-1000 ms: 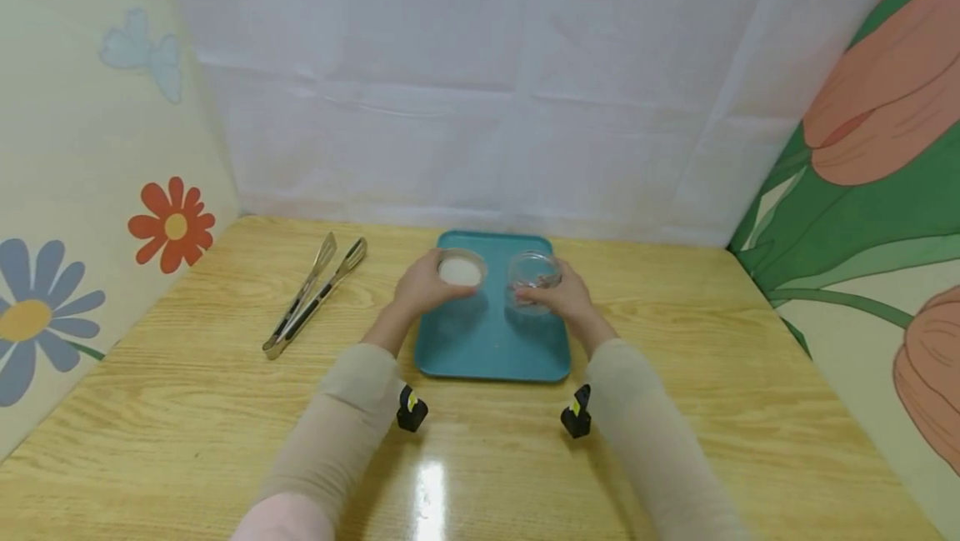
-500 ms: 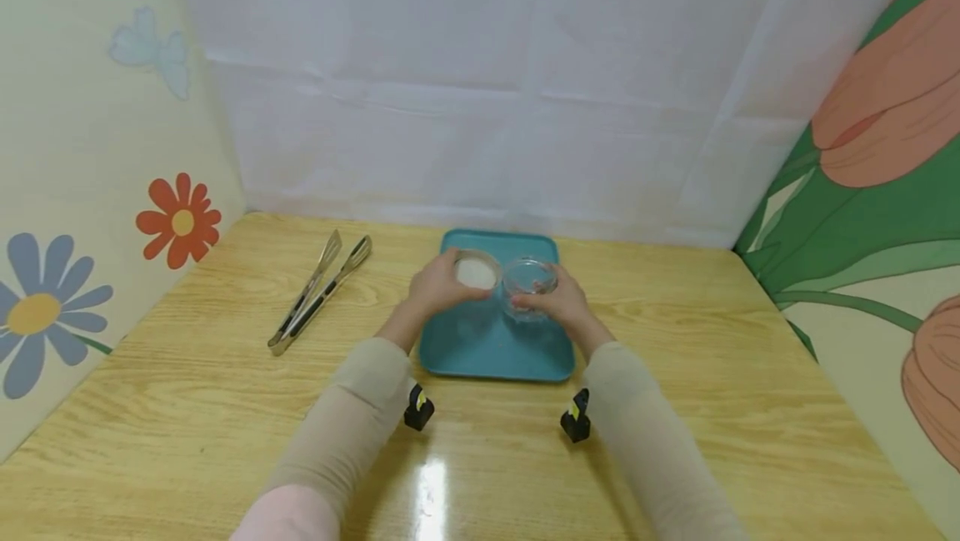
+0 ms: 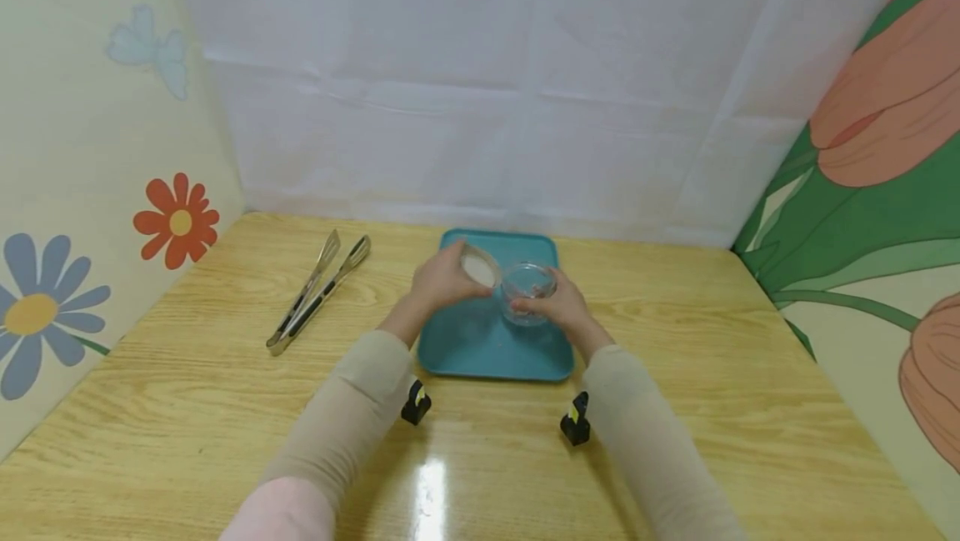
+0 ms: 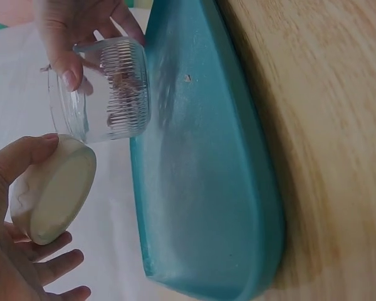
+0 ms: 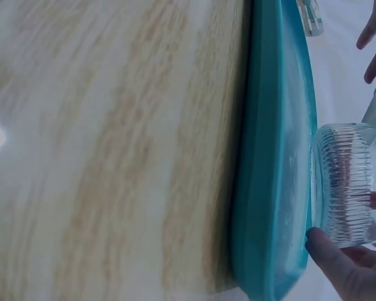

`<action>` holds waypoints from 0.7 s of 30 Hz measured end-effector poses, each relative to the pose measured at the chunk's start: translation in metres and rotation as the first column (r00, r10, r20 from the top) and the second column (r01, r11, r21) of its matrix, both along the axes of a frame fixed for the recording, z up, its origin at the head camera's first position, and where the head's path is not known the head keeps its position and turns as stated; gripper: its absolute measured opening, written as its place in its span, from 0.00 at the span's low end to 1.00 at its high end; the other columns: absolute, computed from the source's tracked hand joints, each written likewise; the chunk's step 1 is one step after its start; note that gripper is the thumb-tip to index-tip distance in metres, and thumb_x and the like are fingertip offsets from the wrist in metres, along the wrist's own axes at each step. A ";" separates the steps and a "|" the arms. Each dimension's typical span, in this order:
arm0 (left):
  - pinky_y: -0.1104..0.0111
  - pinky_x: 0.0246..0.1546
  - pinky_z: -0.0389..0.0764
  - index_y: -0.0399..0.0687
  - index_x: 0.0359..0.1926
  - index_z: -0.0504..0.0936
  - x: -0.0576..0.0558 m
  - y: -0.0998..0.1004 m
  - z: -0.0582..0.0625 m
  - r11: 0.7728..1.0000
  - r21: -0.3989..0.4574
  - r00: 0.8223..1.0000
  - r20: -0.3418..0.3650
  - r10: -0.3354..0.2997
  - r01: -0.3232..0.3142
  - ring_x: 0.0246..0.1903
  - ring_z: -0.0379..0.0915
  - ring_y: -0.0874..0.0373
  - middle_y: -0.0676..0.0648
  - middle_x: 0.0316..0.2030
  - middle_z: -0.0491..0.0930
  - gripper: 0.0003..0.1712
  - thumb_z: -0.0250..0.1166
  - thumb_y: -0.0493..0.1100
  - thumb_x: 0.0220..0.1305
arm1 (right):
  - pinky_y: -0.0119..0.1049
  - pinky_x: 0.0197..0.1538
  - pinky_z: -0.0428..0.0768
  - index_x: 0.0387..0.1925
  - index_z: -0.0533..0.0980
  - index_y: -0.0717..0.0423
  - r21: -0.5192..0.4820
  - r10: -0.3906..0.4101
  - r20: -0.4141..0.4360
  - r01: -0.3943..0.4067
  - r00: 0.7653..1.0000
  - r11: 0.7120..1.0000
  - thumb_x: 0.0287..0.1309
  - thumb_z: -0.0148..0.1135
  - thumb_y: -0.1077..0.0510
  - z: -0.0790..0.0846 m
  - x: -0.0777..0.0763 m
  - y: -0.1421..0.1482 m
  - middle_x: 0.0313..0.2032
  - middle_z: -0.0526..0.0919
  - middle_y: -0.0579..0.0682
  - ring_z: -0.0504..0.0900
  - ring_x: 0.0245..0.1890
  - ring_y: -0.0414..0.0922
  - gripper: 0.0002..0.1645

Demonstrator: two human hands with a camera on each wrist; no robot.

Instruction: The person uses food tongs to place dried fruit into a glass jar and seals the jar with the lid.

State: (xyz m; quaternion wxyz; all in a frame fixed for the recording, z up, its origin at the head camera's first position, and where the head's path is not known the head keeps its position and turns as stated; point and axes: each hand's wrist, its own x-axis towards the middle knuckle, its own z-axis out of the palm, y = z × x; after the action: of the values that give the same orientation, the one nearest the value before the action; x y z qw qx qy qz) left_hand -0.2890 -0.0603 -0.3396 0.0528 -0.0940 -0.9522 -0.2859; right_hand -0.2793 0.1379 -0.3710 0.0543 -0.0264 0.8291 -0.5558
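My left hand (image 3: 439, 278) grips a small cream-coloured bowl (image 3: 478, 269) by its side, with a whitish inside. The bowl tilts to the right, its edge close to the rim of a clear glass jar (image 4: 126, 94). My right hand (image 3: 564, 306) holds this ribbed jar, thumb and fingers around its side. Small reddish-brown bits (image 4: 123, 83) show inside the jar. Both vessels are over a teal tray (image 3: 491, 349); whether the jar's base touches it I cannot tell. In the right wrist view, the left hand shows only partly at the upper right edge.
Metal tongs (image 3: 318, 295) with black grips lie spread on the wooden table (image 3: 187, 408) left of the tray. A tiny brownish crumb (image 4: 187, 78) sits on the tray. A white sheet (image 3: 480, 107) hangs behind, with flower-painted panels at both sides.
The left hand has moved right with the bowl, close to the jar, then tipped it rightward. The right hand has shifted the jar slightly left and toward me.
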 end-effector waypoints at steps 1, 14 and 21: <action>0.53 0.39 0.66 0.43 0.57 0.60 -0.001 0.000 0.001 1.000 0.000 1.000 -0.008 -0.004 0.004 0.40 0.68 0.49 0.44 0.45 0.71 0.51 0.71 0.57 0.32 | 0.43 0.46 0.68 0.61 0.53 0.58 0.006 0.000 0.000 0.000 1.000 1.000 0.33 0.72 0.54 -0.001 0.000 0.000 0.45 0.71 0.59 0.70 0.45 0.52 0.54; 0.57 0.46 0.65 0.42 0.63 0.49 -0.002 0.006 0.007 0.968 0.192 0.986 -0.074 -0.148 0.159 0.50 0.61 0.48 0.41 0.53 0.64 0.57 0.72 0.52 0.36 | 0.43 0.43 0.70 0.60 0.55 0.58 -0.003 0.016 0.002 -0.016 1.000 1.000 0.34 0.72 0.54 -0.005 0.002 -0.005 0.43 0.72 0.58 0.71 0.42 0.51 0.51; 0.62 0.41 0.69 0.36 0.55 0.61 -0.001 0.015 0.011 0.933 0.252 0.965 -0.113 -0.235 0.257 0.43 0.66 0.50 0.41 0.46 0.68 0.46 0.73 0.47 0.34 | 0.42 0.43 0.71 0.62 0.52 0.59 -0.046 0.026 -0.005 -0.026 1.000 0.999 0.35 0.71 0.57 -0.004 0.003 -0.008 0.42 0.73 0.58 0.73 0.40 0.50 0.53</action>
State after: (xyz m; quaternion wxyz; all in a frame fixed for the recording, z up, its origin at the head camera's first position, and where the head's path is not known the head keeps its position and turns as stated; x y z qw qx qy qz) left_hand -0.2898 -0.0451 -0.3290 0.0670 -0.2160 -0.8833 -0.4107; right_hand -0.2761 0.1300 -0.3751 0.0591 -0.0395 0.8159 -0.5738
